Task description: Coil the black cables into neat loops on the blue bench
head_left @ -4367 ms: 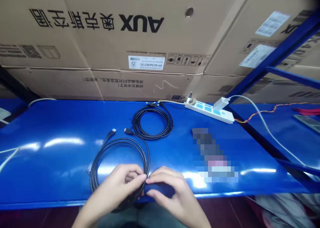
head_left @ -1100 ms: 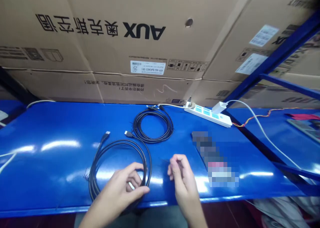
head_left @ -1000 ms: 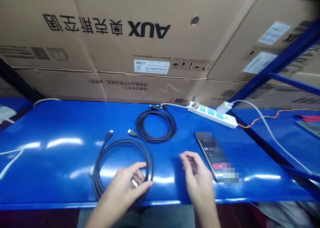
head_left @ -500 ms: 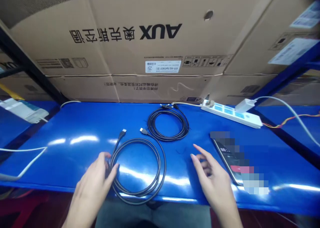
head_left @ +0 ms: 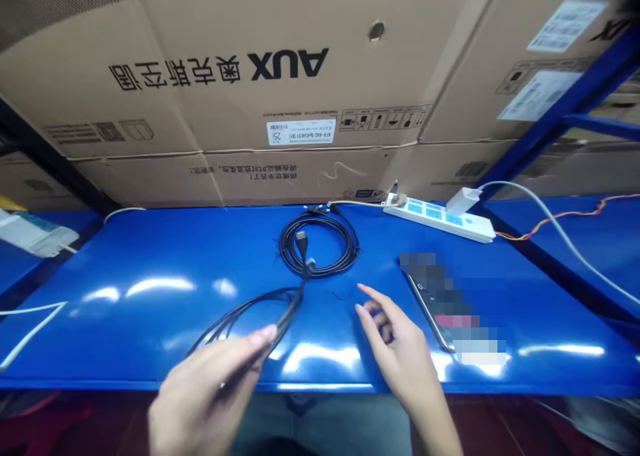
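My left hand point(head_left: 200, 396) is near the front edge of the blue table point(head_left: 125, 243), holding a black HDMI-style cable point(head_left: 253, 301) lifted off the surface. The cable's loops hang loosely and its plugs point(head_left: 302, 241) rise in front of a second coiled black cable point(head_left: 320, 259), which lies flat at the back. My right hand point(head_left: 395, 343) hovers empty, fingers apart, just left of a smartphone point(head_left: 430, 309) lying face up. The phone is partly pixelated.
A white power strip point(head_left: 435, 217) with a white plug adapter lies at the table's back edge, with cords leading off. Large AUX cardboard boxes point(head_left: 285, 96) stand behind the table. Blue shelf frame bars point(head_left: 560, 109) run at the right.
My left hand has lifted the near cable from the table and gathered it, with its plugs raised toward the far coil. My right hand has stayed near the phone.
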`<state>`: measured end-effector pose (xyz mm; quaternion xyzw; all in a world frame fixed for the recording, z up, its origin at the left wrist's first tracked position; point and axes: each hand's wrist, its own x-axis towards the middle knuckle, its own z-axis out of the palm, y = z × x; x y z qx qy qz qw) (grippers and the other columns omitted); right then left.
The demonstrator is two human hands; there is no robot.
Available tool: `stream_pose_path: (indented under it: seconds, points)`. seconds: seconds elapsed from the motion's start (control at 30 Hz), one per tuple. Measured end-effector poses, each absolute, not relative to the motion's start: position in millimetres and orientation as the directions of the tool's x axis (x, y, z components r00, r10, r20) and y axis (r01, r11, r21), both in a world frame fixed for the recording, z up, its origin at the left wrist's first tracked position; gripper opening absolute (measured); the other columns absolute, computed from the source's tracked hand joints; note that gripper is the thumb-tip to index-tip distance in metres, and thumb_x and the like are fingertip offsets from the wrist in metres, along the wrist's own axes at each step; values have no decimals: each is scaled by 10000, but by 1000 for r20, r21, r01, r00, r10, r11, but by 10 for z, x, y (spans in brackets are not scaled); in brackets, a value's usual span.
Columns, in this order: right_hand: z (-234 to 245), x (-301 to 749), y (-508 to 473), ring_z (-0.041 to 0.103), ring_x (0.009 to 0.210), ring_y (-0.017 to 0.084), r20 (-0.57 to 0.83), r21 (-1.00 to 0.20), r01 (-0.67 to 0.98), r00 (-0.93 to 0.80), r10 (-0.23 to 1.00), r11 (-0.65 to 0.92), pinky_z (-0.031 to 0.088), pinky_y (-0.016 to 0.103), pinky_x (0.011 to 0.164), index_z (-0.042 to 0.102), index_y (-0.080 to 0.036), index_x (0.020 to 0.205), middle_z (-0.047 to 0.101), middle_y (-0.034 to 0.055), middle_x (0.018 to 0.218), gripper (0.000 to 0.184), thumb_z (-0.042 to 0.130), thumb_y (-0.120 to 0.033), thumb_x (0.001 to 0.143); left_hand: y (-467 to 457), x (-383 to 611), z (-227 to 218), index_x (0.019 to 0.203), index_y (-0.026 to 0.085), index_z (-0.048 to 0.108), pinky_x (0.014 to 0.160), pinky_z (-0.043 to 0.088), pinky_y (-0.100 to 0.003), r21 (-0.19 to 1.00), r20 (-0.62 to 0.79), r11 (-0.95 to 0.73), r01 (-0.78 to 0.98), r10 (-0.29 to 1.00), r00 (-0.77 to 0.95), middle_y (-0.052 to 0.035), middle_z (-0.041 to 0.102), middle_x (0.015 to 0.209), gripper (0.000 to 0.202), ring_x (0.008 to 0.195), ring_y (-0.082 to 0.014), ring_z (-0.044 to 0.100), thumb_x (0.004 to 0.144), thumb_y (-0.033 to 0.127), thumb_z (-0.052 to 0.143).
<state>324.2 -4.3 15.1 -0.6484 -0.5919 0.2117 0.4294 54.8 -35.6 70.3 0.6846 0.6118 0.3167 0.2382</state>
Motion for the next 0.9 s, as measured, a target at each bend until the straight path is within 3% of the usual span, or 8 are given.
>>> stream_pose_path:
  seconds: [0.1,0.2,0.27,0.37,0.5,0.63,0.8,0.9]
  points:
    - [169,3242,-39,628,630,181,253,-792,602,178,951,98,582,338,698,679,-184,1283,729,70,926,377,512,-404,1027,-328,762,584,1200,403,767,909,645,-381,684,112,-349,641,918,380,-5,801,1223,303,1035,-281,786,947,371,604]
    - [184,3245,-35,667,697,210,269,-774,619,134,954,132,590,361,733,694,-196,1260,752,98,1005,341,524,-365,1018,-271,930,472,1422,360,609,898,628,-381,628,-68,-266,732,918,392,-62,646,1478,549,1146,-314,739,881,288,666]
    - [189,3243,-34,662,679,204,274,-766,626,114,955,146,584,346,702,693,-206,1268,745,82,958,332,525,-346,1018,-225,962,444,1367,327,631,829,619,-383,547,-211,-137,826,932,294,-92,734,1330,568,1045,-334,765,813,344,756]
    - [197,3233,-34,639,638,184,276,-768,624,115,954,147,567,317,655,694,-197,1254,713,51,870,328,503,-343,1031,-144,892,472,1194,286,688,759,574,-392,451,-318,-29,892,929,191,-67,807,933,472,905,-365,776,771,465,797]
    - [217,3222,-39,634,640,179,278,-766,625,116,954,147,546,303,634,701,-191,1236,700,43,860,321,500,-340,1036,-49,770,538,1047,275,713,720,505,-358,396,-366,28,918,922,130,-50,784,798,373,866,-358,760,754,486,804]
    - [237,3223,-53,627,633,178,278,-751,642,96,956,154,513,285,589,725,-211,1180,687,35,827,295,499,-341,1042,-34,708,572,960,282,727,718,465,-349,498,-373,14,867,906,200,-43,770,795,322,832,-334,729,780,547,764]
    - [226,3222,-44,611,603,167,285,-723,670,68,956,168,504,282,590,737,-222,1147,689,24,814,281,507,-345,1043,-38,581,610,862,277,627,704,440,-304,740,-364,42,672,864,347,21,670,688,355,698,-220,644,990,562,457]
    - [214,3221,-37,620,628,171,265,-724,672,65,962,154,496,284,590,735,-216,1150,691,31,834,295,499,-360,1048,-18,475,597,885,267,585,673,445,-282,818,-388,141,558,851,354,35,633,690,350,684,-197,612,983,585,476]
